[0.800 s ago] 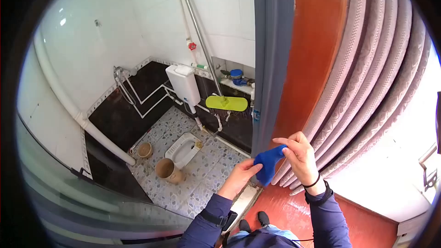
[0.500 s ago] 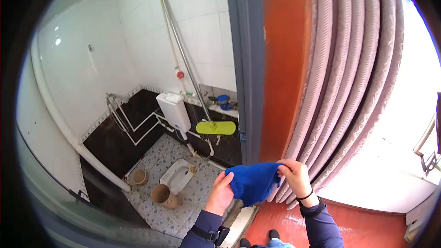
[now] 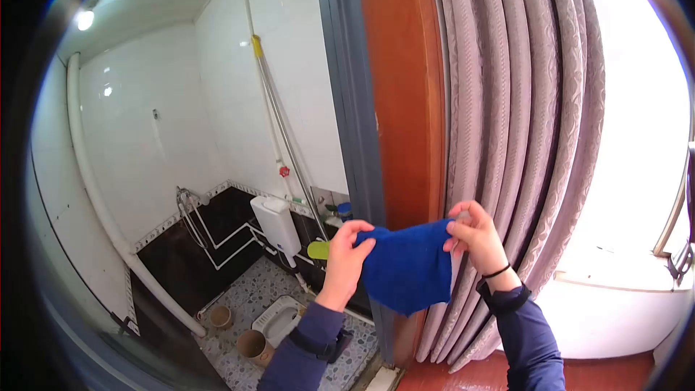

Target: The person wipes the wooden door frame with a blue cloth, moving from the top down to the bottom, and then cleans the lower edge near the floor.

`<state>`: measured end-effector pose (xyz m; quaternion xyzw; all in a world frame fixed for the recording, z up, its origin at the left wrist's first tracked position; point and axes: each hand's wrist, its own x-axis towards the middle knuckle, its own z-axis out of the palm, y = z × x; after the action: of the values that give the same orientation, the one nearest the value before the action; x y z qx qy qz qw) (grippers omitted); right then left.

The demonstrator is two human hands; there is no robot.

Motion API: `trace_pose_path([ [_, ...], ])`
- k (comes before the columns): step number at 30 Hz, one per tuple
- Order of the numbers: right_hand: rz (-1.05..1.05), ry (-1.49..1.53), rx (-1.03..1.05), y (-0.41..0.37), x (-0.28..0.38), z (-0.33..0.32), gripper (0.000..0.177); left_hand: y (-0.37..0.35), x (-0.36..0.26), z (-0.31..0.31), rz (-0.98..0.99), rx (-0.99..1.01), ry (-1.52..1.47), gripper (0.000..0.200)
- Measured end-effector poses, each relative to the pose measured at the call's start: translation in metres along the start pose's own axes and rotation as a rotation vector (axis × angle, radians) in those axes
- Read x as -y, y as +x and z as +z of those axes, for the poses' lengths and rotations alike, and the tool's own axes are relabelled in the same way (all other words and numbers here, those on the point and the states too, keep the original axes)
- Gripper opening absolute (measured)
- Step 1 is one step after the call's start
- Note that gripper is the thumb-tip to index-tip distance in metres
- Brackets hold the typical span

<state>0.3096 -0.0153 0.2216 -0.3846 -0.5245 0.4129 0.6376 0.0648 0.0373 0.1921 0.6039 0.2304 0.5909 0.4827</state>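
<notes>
A blue cloth hangs spread between my two hands, in front of the door frame. Its upper left corner is pinched in my left hand, thumb against fingers. At the upper right corner my right hand grips it the same way, close to the curtain. The lower edge of the cloth hangs free and comes to a point near the middle.
Left of the grey door frame is a tiled washroom with a squat toilet, a brown bucket, a white tank and a mop pole against the wall. A red floor lies below the curtain.
Both hands have risen in view with the cloth, which now hangs wider and flatter between them. The view has tilted up, showing the ceiling light and more of the curtain.
</notes>
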Motion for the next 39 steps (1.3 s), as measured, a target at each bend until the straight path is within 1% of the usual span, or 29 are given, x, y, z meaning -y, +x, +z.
trace_pose_path([
  [1,-0.015,0.033,0.003,0.012,0.013,-0.002,0.019,0.019,-0.004,0.004,0.129,0.007,0.228,0.022],
  [2,-0.061,0.045,0.001,0.024,0.027,-0.004,0.018,0.036,-0.016,0.012,0.387,-0.05,0.627,0.011],
  [5,-0.206,0.077,-0.008,0.064,0.062,-0.01,0.015,0.065,-0.077,0.05,0.741,-0.166,1.179,0.01],
  [7,-0.261,0.108,0.004,0.089,0.083,-0.014,0.017,0.099,-0.089,0.066,0.712,-0.231,1.039,0.011],
  [8,-0.347,0.177,-0.017,0.101,0.085,-0.012,0.018,0.114,-0.092,0.073,0.698,-0.261,0.969,0.012],
  [10,-0.511,0.319,-0.059,0.13,0.078,0.001,0.021,0.138,-0.093,0.092,0.426,-0.203,0.247,0.013],
  [11,-0.65,0.174,-0.077,0.14,0.067,0.008,0.031,0.147,-0.09,0.1,0.283,-0.162,-0.11,0.014],
  [12,-0.729,0.027,-0.154,0.142,0.056,0.018,0.037,0.158,-0.078,0.104,0.288,-0.078,-0.464,0.015],
  [13,-0.808,-0.119,-0.232,0.141,0.046,0.029,0.043,0.16,-0.069,0.107,0.28,-0.011,-0.644,0.014],
  [15,-1.024,-0.535,-0.369,0.136,0.027,0.041,0.052,0.164,-0.046,0.11,0.263,0.1,-0.927,0.016],
  [16,-0.989,-0.493,-0.299,0.137,0.019,0.046,0.055,0.166,-0.034,0.109,0.288,0.115,-0.976,0.019],
  [17,-0.971,-0.519,-0.31,0.135,0.014,0.047,0.055,0.166,-0.024,0.108,0.308,0.097,-0.981,0.02],
  [20,-0.982,-0.497,-0.288,0.136,0.013,0.045,0.057,0.162,-0.019,0.114,0.376,0.061,-0.995,0.024],
  [23,-0.983,-0.503,-0.255,0.135,0.007,0.041,0.058,0.156,-0.012,0.114,0.376,0.014,-1.027,0.021],
  [26,-0.963,-0.544,-0.241,0.129,-0.009,0.037,0.059,0.142,0.003,0.114,0.422,-0.045,-0.892,0.018],
  [29,-0.89,-0.571,-0.204,0.114,-0.035,0.031,0.056,0.126,0.03,0.108,0.378,-0.174,-0.753,0.018],
  [33,-0.81,-0.58,-0.179,0.095,-0.082,0.022,0.061,0.097,0.048,0.113,0.314,-0.366,-0.486,0.014],
  [34,-0.802,-0.589,-0.178,0.089,-0.091,0.02,0.062,0.09,0.051,0.114,0.27,-0.413,-0.498,0.015],
  [37,-0.755,-0.605,-0.161,0.073,-0.112,0.015,0.062,0.076,0.076,0.11,0.245,-0.494,-0.45,0.015],
  [38,-0.75,-0.577,-0.178,0.069,-0.112,0.013,0.059,0.073,0.085,0.109,0.234,-0.551,-0.363,0.016],
  [39,-0.726,-0.596,-0.168,0.063,-0.105,0.009,0.057,0.068,0.097,0.107,0.183,-0.607,-0.205,0.016],
])
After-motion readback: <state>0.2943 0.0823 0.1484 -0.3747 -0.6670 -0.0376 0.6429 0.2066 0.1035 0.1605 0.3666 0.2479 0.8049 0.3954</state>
